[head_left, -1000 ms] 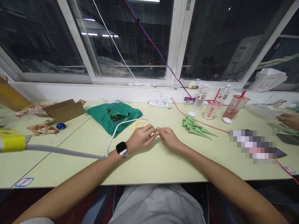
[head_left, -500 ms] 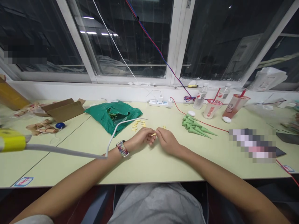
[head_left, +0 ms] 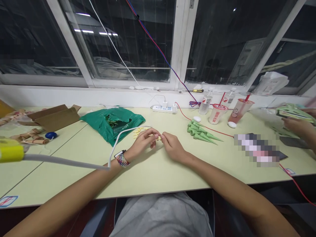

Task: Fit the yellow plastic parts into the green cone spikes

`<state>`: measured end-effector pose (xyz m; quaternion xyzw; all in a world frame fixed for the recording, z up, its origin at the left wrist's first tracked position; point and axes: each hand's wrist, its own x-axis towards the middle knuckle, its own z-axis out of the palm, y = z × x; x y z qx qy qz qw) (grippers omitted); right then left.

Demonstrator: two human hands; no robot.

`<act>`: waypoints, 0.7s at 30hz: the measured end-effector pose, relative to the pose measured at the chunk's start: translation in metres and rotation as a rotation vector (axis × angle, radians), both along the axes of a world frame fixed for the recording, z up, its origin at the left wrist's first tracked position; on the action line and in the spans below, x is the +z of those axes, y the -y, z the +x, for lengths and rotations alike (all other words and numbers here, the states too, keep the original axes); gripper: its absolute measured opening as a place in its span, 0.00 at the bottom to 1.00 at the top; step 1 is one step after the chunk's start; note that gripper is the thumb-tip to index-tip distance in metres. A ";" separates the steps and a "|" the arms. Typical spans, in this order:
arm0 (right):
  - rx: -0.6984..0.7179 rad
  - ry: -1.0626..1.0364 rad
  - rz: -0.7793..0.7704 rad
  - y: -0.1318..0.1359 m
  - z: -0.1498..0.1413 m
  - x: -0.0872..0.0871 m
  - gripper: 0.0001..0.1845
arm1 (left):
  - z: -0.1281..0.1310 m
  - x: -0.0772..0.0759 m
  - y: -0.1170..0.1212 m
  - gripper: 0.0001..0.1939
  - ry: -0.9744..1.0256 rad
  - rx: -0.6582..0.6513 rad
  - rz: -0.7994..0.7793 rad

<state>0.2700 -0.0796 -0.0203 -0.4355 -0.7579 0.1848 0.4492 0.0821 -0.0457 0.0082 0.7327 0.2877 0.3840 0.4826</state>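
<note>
One watch point(head_left: 122, 161) is worn on the left wrist point(head_left: 130, 154). One small yellow piece point(head_left: 159, 138) is held above the table point(head_left: 153, 177), between the left hand point(head_left: 144, 142) and the right hand point(head_left: 172, 146). It is clamped by the right thumb and finger; the left fingers are curled beside it, and whether they are clamped on it cannot be told. Several yellow bits point(head_left: 138, 132) are partly hidden behind the left hand and cannot be counted. Green cones point(head_left: 200, 132), too overlapped for a sure count, are heaped at right; one green bag point(head_left: 97, 120) is spread at left. Farther back are seen two cups point(head_left: 217, 116), two bottles point(head_left: 205, 105) and one power strip point(head_left: 159, 109).
</note>
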 end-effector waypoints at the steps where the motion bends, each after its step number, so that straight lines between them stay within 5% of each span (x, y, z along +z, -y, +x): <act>1: 0.000 -0.019 -0.010 0.000 0.000 0.000 0.18 | -0.001 0.000 -0.002 0.13 -0.022 -0.007 0.021; 10: -0.004 -0.052 -0.018 -0.002 0.000 -0.001 0.18 | -0.001 -0.004 -0.010 0.14 -0.043 0.027 -0.055; 17: 0.020 -0.026 0.012 0.000 -0.003 -0.001 0.17 | -0.003 -0.011 -0.013 0.10 0.149 -0.119 -0.212; 21: -0.002 -0.028 0.002 -0.001 -0.001 -0.002 0.17 | -0.004 -0.011 -0.012 0.11 0.112 -0.120 -0.145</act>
